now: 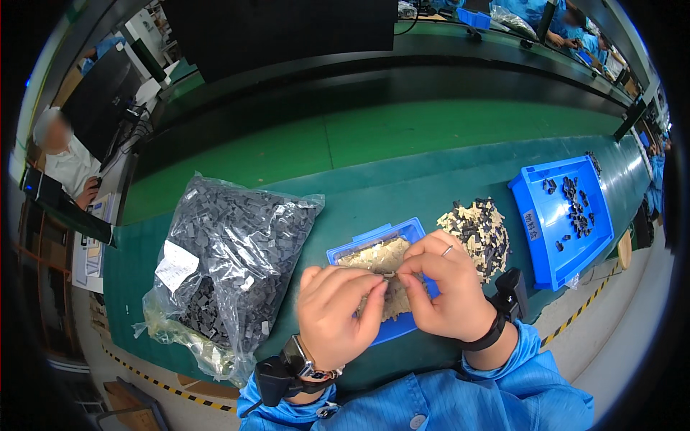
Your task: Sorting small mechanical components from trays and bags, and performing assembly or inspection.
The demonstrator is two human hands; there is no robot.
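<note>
My left hand (334, 302) and my right hand (445, 291) meet over a small blue bin (394, 330). Thumb and fingers of both are pinched together around a tiny part (389, 276), mostly covered by the fingertips; its exact kind cannot be made out. Under the hands, the bin holds many small beige pieces (374, 255). Just right of the bin lies a loose pile of mixed beige and black pieces (476, 237). To the left, a clear plastic bag (237, 251) full of small dark grey pieces rests on the table, a white label (176, 266) on it.
A larger blue tray (535, 237) with scattered black pieces (575, 205) stands at the right end of the green table (402, 176). Dark panels (280, 36) rise beyond. A person in white (68, 169) sits at the far left; people in blue work at the far right.
</note>
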